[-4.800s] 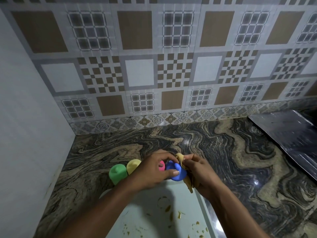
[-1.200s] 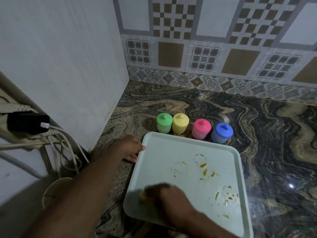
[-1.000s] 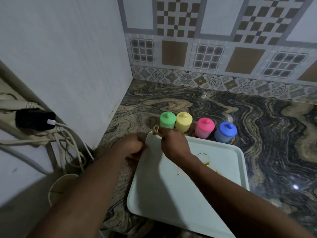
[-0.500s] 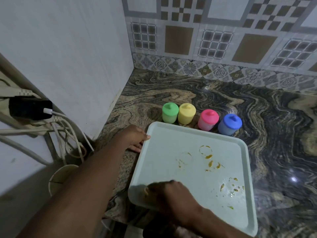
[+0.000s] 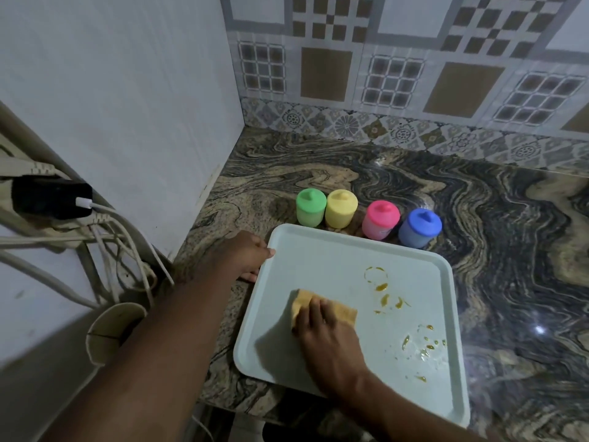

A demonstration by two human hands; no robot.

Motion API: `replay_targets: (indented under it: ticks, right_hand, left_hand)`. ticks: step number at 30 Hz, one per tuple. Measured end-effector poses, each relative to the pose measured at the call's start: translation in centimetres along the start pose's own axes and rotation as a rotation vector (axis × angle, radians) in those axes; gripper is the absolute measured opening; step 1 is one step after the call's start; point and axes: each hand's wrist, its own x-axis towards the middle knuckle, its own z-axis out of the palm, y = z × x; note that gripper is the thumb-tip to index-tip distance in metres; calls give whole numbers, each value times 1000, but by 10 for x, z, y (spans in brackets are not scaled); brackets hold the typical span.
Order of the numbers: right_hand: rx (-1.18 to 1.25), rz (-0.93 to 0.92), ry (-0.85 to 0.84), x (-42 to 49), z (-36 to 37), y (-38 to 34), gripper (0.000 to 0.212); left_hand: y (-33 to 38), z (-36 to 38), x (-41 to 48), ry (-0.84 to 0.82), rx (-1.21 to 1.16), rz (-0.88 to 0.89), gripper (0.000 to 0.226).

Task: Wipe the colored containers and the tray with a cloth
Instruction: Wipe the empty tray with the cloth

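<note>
Head view: grips the tray (image 5: 322, 260) at its far left corner with the left hand (image 5: 245, 256), thumb over the rim, likely against sliding. Presses the cloth (image 5: 342, 309) flat at mid-tray under the right hand (image 5: 328, 344), fingers together, beside the stains (image 5: 382, 291). Behind its far edge, colored containers (image 5: 341, 208) in a row, kept clear.

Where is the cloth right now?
Head view: the cloth lies on the tray, left of centre, pressed under the right hand, left of the orange stains.
</note>
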Motion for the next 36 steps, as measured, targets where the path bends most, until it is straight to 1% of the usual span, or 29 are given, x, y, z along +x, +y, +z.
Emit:
replay_targets:
  ticks: [2,3,4,5,6,7,8,10,11,12,13,14,17,20,22,24,25,26,27,28,29,30,31,32,33,34,35,36]
  right_hand:
    - [82,-141,-52,-36,-3,-12,33]
    - [151,-197,-69,-48,-11,-14,24]
    - [215,-220,-65,-55,-22,-10,14]
    - [315,-199,-104,-54,-36,-2,10]
    - [402,-167,-165,-48,-47,11,11]
    - [439,-105,-135,-39,-56,27,10]
    - [498,-18,-48,-25,-64,43,7]
    - [536,171,172,11,-76,77,16]
    - [505,240,238,29,-77,89,23]
    - [440,276,234,45,-76,97,27]
    - [373,286,183,54,-67,100,30]
    - [311,273,120,58,-57,97,29]
    - [151,137,110,23,-18,61,22]
    - [160,-33,102,-39,7,18,34]
    - [273,-115,36,-67,3,8,28]
    - [481,-77,-33,-67,-17,25,22]
    - [552,-42,0,-59,-25,43,26]
    - [600,11,84,-49,-33,62,33]
    - [630,83,188,-38,-43,80,34]
    - [639,161,302,-23,-54,99,34]
    - [608,222,395,-8,-61,116,32]
    - [547,272,425,7,-64,130,29]
    - [469,316,388,19,-66,138,26]
    - [395,341,302,29,-59,142,27]
    - [343,339,216,33,-50,144,28]
    - [305,316,161,33,-38,140,26]
    - [264,290,146,28,-24,133,20]
    - [229,276,162,21,-12,123,14]
  left_hand:
    - [1,0,-1,-2,16,-6,20]
    - [2,0,-1,-4,22,-8,19]
    - [3,0,-2,-5,24,-10,18]
    - [4,-1,-1,-4,24,-11,16]
    - [4,-1,-1,-5,29,-12,14]
    - [4,-1,-2,-5,37,-14,14]
    - [5,-1,-2,0,44,-15,14]
    - [5,0,-3,15,55,-7,16]
    - [5,1,-4,19,49,-4,16]
    - [5,1,-5,19,35,-5,16]
    - [4,3,-6,18,24,-4,16]
    - [3,3,-6,20,19,-7,16]
    - [4,3,-6,21,18,-8,15]
    - [6,3,-8,21,15,-4,13]
    - [7,3,-10,25,25,-12,13]
    - [7,2,-6,23,32,-20,14]
    - [7,2,-5,27,41,-28,17]
    - [7,4,-5,51,113,-19,22]
    - [6,10,-6,118,288,25,27]
    - [3,19,-8,225,505,95,31]
    - [0,31,-11,359,676,206,35]
    - [-4,45,-17,456,759,339,41]
    - [-7,59,-24,495,795,478,48]
    - [-9,71,-30,487,814,618,54]
    - [-11,83,-35,444,848,741,57]
    - [-14,93,-38,380,891,821,58]
    - [-15,103,-39,320,930,853,58]
    - [-17,111,-41,275,952,837,58]
